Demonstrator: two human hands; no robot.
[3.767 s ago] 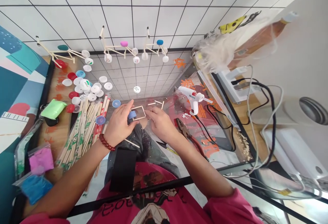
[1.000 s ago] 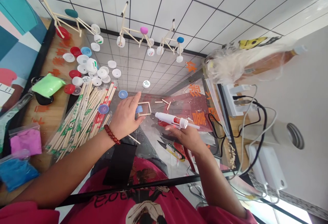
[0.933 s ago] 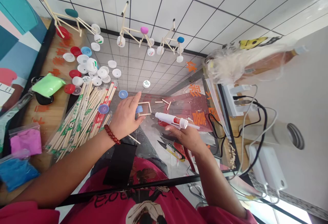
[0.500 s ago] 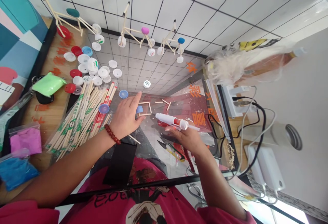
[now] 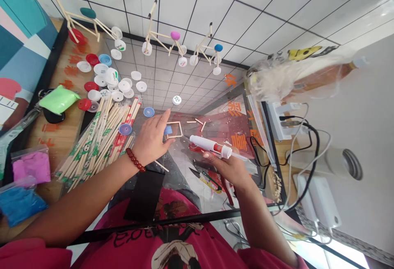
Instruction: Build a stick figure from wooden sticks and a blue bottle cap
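Hot-glue gun (image 5: 209,146) gripped in the right hand (image 5: 224,166), its nozzle aimed at a square stick frame (image 5: 174,122) on the glass.
Right fingers (image 5: 212,156) are wrapped around the barrel; the left hand (image 5: 150,139) is held just beside the frame, left fingers (image 5: 161,118) spread.

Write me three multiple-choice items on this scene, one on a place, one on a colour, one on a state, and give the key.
1. Where does the square frame of sticks lie?
A. On the power strip
B. Between the two hands
C. Inside the pink bag

2. What colour is the bead bracelet?
A. Dark red
B. Green
C. White

3. What state is the white hot glue gun in?
A. Standing alone
B. Lying among the chopsticks
C. Held in the right hand

Key:
1. B, the frame lies just past the left hand, towards the right hand.
2. A, the beads on the left wrist show dark red.
3. C, the right hand's fingers wrap around it.
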